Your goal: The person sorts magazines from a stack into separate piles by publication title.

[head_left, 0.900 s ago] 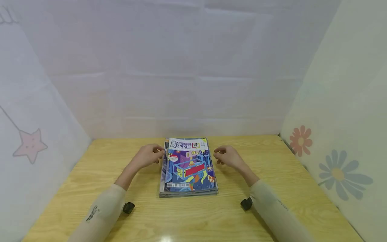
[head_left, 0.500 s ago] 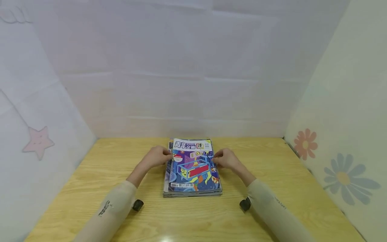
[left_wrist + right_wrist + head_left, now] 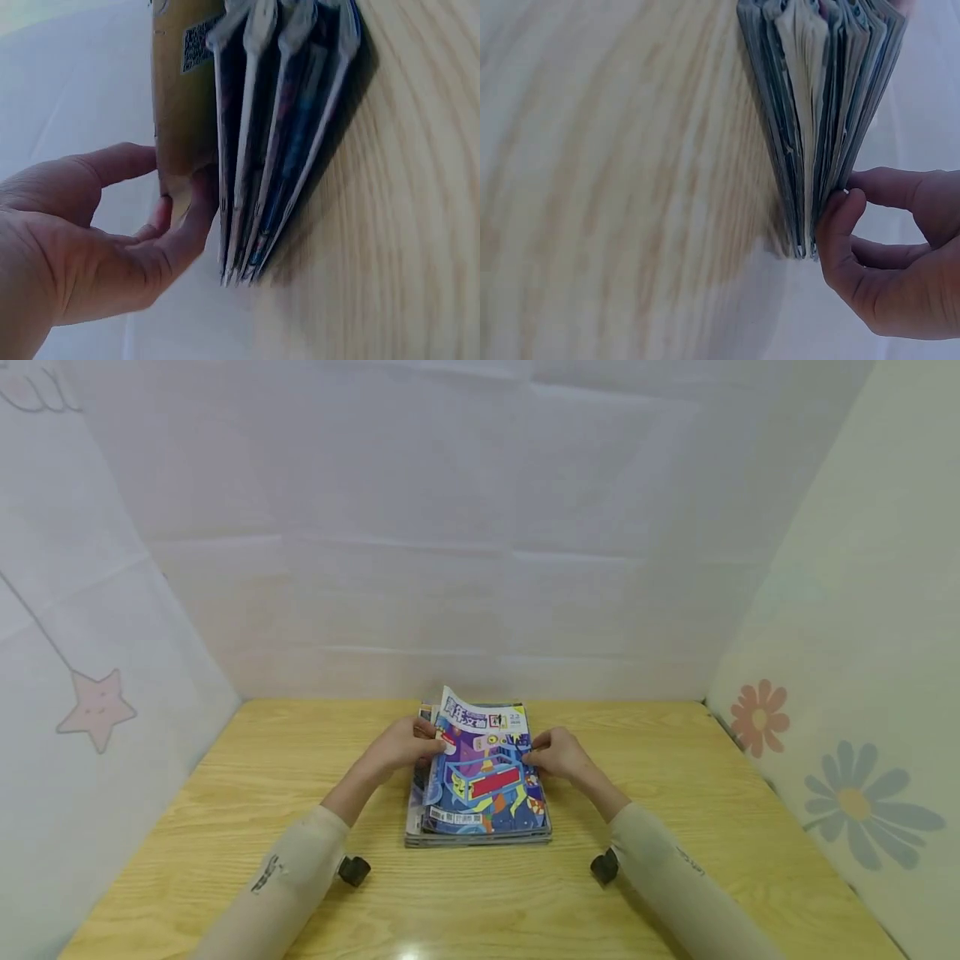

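Observation:
A magazine [image 3: 483, 768] with a purple and blue cartoon cover lies on top of a stack of magazines [image 3: 477, 841]. Its left side and upper left corner are raised off the pile. My left hand [image 3: 397, 747] pinches that left edge, thumb over the cover and fingers underneath. In the left wrist view, the back cover [image 3: 180, 112] with a QR code faces the layers below across a gap. My right hand [image 3: 558, 753] is at the right edge, its thumb on the cover. The right wrist view shows thumb and fingers [image 3: 841, 225] bent at the edge of the pile.
The stack stands near the back of a wooden table [image 3: 480, 902]. White cloth walls close in the back [image 3: 480, 568] and both sides, with a star drawn on the left and flowers on the right. Small black wrist cameras [image 3: 354, 871] hang under both sleeves.
Both hands have come in from beside the stack to its edges. The left hand has taken the top magazine's left edge and raised it, so the cover now bends upward.

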Motion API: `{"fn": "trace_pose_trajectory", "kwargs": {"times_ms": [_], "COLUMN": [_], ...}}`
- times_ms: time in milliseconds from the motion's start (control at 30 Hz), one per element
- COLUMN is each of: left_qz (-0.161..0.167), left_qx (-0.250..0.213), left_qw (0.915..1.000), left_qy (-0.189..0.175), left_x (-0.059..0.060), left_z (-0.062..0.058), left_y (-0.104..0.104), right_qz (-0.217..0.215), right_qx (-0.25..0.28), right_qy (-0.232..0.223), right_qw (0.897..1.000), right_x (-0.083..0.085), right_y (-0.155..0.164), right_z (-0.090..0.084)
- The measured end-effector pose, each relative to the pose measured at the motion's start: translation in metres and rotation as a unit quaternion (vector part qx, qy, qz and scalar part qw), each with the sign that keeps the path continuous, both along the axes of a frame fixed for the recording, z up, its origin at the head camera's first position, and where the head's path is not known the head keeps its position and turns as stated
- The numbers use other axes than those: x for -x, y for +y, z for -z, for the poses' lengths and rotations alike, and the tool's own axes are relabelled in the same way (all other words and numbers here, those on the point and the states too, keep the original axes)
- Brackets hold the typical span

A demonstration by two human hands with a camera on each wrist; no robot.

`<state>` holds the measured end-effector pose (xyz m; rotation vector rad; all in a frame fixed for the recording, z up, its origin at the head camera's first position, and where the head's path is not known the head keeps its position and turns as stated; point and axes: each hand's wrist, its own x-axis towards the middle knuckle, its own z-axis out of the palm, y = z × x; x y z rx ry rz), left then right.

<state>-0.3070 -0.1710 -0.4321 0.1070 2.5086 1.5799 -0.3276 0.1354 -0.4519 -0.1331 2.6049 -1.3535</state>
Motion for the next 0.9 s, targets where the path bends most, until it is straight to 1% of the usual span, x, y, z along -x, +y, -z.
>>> {"fn": "trace_pose_trajectory", "kwargs": {"times_ms": [67, 100, 133, 200, 333, 400, 533, 633, 733, 833, 900], "left_qz": [0.012, 0.014, 0.015, 0.016, 0.018, 0.022, 0.032, 0.038, 0.041, 0.045, 0.050], "left_qx": [-0.065, -0.089, -0.103, -0.121, -0.145, -0.158, -0.184, -0.193, -0.194, -0.196, -0.204], "left_qw": [0.9972, 0.9948, 0.9932, 0.9913, 0.9888, 0.9868, 0.9820, 0.9801, 0.9799, 0.9792, 0.9774], "left_qy": [-0.034, -0.047, -0.052, -0.048, -0.033, -0.028, -0.026, -0.027, -0.026, -0.026, -0.027], "left_x": [0.000, 0.000, 0.000, 0.001, 0.003, 0.003, 0.003, 0.003, 0.004, 0.006, 0.006], "left_z": [0.000, 0.001, 0.001, 0.001, 0.001, -0.001, -0.005, -0.006, -0.009, -0.012, -0.013], "left_y": [0.003, 0.004, 0.005, 0.005, 0.005, 0.004, 0.003, 0.002, 0.000, -0.004, -0.006], "right_qz": [0.006, 0.008, 0.010, 0.016, 0.025, 0.025, 0.002, -0.013, -0.008, -0.001, -0.006], "right_qx": [0.010, 0.015, 0.021, 0.036, 0.068, 0.076, 0.072, 0.071, 0.087, 0.109, 0.137], "right_qy": [-0.005, -0.008, -0.011, -0.018, -0.032, -0.031, -0.016, -0.008, 0.003, 0.013, 0.017], "right_qw": [1.000, 1.000, 1.000, 0.999, 0.997, 0.996, 0.997, 0.997, 0.996, 0.994, 0.990], "right_x": [0.001, 0.002, 0.002, 0.004, 0.007, 0.008, 0.009, 0.008, 0.006, 0.003, 0.001], "right_y": [0.001, 0.001, 0.002, 0.003, 0.005, 0.005, 0.005, 0.006, 0.008, 0.011, 0.013], "right_z": [0.002, 0.002, 0.004, 0.006, 0.009, 0.009, 0.011, 0.011, 0.008, 0.001, -0.005]}}
